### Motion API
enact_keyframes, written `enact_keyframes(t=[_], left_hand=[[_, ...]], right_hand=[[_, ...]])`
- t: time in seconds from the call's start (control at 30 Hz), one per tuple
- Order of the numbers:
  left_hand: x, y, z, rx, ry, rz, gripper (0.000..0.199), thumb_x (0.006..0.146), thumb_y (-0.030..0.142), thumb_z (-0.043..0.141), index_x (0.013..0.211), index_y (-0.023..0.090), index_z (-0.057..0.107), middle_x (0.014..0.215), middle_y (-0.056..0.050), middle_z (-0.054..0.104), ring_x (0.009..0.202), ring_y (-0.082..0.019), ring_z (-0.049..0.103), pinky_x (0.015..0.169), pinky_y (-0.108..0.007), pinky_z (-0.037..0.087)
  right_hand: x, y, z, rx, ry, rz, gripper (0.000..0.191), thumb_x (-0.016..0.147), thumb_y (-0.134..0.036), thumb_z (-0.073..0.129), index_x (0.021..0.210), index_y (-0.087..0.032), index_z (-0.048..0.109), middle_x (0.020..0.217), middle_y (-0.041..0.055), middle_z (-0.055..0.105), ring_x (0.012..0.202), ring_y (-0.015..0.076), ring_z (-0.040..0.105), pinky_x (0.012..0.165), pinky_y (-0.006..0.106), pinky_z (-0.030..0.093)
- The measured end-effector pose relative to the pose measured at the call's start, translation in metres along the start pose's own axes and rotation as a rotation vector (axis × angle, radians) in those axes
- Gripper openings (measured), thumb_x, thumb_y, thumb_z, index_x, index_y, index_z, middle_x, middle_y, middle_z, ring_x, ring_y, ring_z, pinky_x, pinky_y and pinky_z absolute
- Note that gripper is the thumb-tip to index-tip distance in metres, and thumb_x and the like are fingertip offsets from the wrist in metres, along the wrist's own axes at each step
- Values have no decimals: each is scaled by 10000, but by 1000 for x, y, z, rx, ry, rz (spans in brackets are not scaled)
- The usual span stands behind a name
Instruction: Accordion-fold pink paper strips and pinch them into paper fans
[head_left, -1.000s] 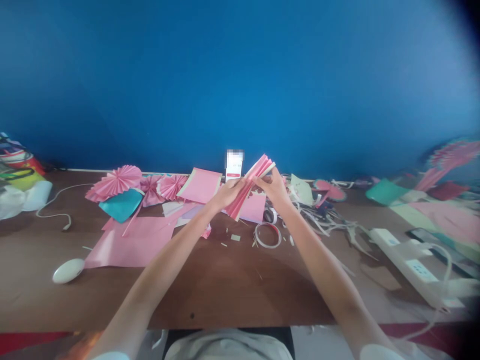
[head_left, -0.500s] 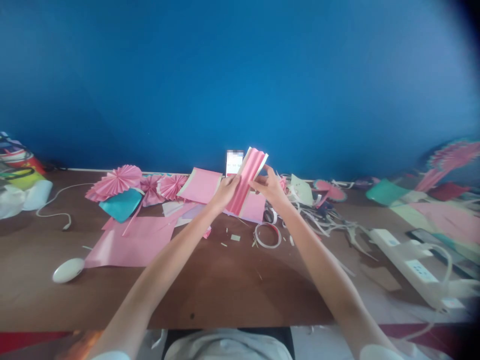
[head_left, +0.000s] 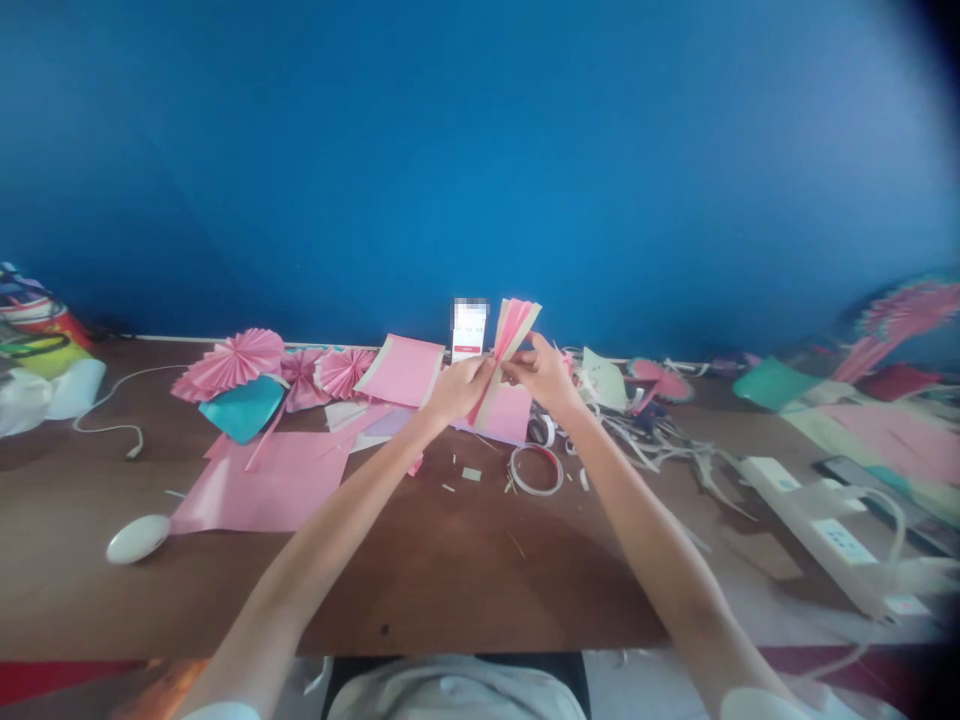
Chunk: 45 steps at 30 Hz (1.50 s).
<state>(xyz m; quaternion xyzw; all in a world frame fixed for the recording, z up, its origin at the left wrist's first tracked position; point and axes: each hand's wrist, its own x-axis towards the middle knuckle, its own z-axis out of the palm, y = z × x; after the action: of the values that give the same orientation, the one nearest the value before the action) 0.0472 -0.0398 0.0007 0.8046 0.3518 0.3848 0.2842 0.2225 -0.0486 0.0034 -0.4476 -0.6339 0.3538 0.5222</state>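
A pleated pink paper (head_left: pixel 514 322) with pale yellow edges is held up above the back of the table, its folds squeezed together at the middle and its top fanned out. My left hand (head_left: pixel 459 388) grips it from the left, thumb on the paper near the pinch. From the right, my right hand (head_left: pixel 544 378) pinches the same spot, index finger bent upward. Some fingertips are hidden behind the paper. Beneath it, a flat pink sheet (head_left: pixel 506 412) lies on the table, and another pink sheet (head_left: pixel 403 370) with pale borders is left of my left hand.
Pink paper fans (head_left: pixel 244 358), a teal paper piece (head_left: pixel 241 410) and a white mouse (head_left: pixel 138 539) lie left. A phone (head_left: pixel 469 335) leans at the wall. Right are a tape roll (head_left: pixel 535 470), scissors (head_left: pixel 716 480), paper strips and a power strip (head_left: pixel 817 530).
The pink paper went from loosely spread folds to being gathered at its middle, with the upper part fanning out. My left hand shifted slightly right, closer to my right hand.
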Motion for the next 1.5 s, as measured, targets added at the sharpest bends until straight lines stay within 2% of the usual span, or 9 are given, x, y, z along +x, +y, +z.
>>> enact_keyframes(t=[0.1, 0.23, 0.5, 0.73, 0.97, 1.13, 1.3, 1.5], left_hand=[[0, 4, -2, -11, -64, 45, 430, 991, 473, 333, 984, 178, 646, 976, -84, 698, 860, -223, 644, 722, -294, 431], [2, 6, -7, 30, -105, 81, 391, 979, 459, 385, 927, 162, 634, 879, -83, 687, 727, -197, 622, 630, -284, 398], [2, 2, -8, 20, -55, 70, 403, 992, 440, 357, 951, 173, 657, 901, -82, 705, 786, -197, 639, 713, -292, 440], [4, 2, -8, 68, -14, 134, 368, 991, 389, 390, 860, 159, 646, 832, -67, 692, 708, -165, 618, 636, -258, 418], [2, 2, -6, -2, 66, 113, 312, 990, 392, 410, 999, 167, 625, 877, -57, 703, 756, -165, 672, 678, -240, 474], [1, 1, -7, 109, 92, 201, 292, 1003, 338, 391, 990, 168, 628, 893, -55, 706, 801, -167, 663, 711, -250, 472], [2, -5, -7, 280, 141, 232, 260, 996, 246, 399, 1028, 174, 647, 1004, -69, 720, 896, -183, 666, 775, -275, 482], [3, -8, -8, 476, 171, 372, 242, 958, 155, 449, 1061, 158, 668, 1029, -75, 723, 947, -207, 654, 842, -331, 481]], right_hand=[[0, -2, 0, -23, 44, 5, 707, 713, -437, 740, 1289, -199, 406, 788, 24, 706, 665, 200, 668, 612, 339, 550], [-3, -6, 1, -21, 83, -7, 791, 729, -420, 730, 1377, -200, 332, 765, 12, 704, 672, 204, 676, 641, 352, 566], [-13, -12, 12, -57, 176, -138, 753, 802, -345, 674, 1414, -238, 249, 768, 1, 685, 679, 202, 676, 666, 359, 563], [-17, -15, 16, -247, 268, -261, 485, 831, -335, 655, 1251, -249, 427, 811, 8, 675, 673, 177, 657, 633, 318, 524], [-17, -13, 15, -435, 254, -412, 171, 887, -310, 607, 1036, -237, 648, 901, 36, 712, 753, 177, 673, 698, 305, 523], [-17, -11, 16, -517, 242, -506, 212, 927, -320, 557, 1041, -239, 717, 973, 71, 722, 854, 207, 674, 760, 326, 522], [-17, -6, 18, -518, 197, -530, 262, 951, -330, 511, 1085, -246, 720, 1040, 83, 723, 948, 229, 673, 823, 344, 526], [-19, -8, 20, -591, 198, -491, 252, 956, -317, 502, 1079, -228, 703, 982, 88, 709, 886, 221, 662, 745, 316, 502]])
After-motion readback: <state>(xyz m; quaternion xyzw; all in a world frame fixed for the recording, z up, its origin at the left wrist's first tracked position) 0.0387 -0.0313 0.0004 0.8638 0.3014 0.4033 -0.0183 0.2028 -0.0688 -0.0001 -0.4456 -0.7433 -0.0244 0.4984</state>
